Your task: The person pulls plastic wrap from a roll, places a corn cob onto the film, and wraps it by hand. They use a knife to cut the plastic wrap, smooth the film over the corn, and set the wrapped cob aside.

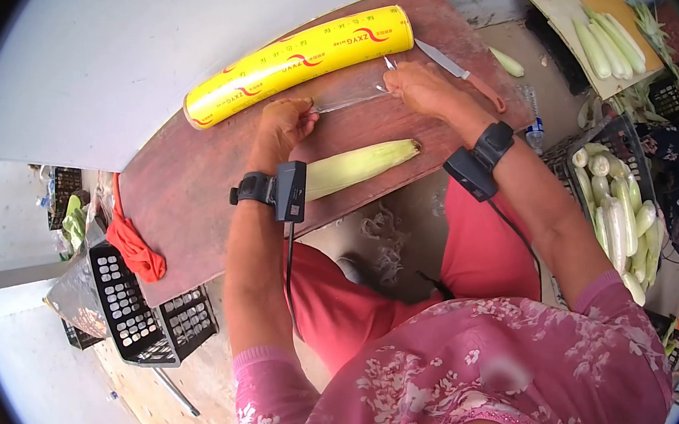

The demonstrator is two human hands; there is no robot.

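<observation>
Between my two hands stretches a strip of clear plastic wrap (351,98), just in front of a long yellow roll of plastic wrap (299,63). My left hand (289,124) pinches the strip's left end with fingers closed. At the other end, my right hand (424,87) grips the film with its fingers together. An ear of corn in pale green husk (361,167) lies on the reddish table (190,203) nearer my body, partly hidden behind my left wrist device. Right of my right hand rests a knife (457,71) with a reddish handle.
A red cloth (134,243) hangs over the table's left edge above a black crate (131,317). To the right, a crate (639,149) holds several husked ears (622,207). More ears (610,47) lie on a board (556,24), and a water bottle (533,121) stands beside the table.
</observation>
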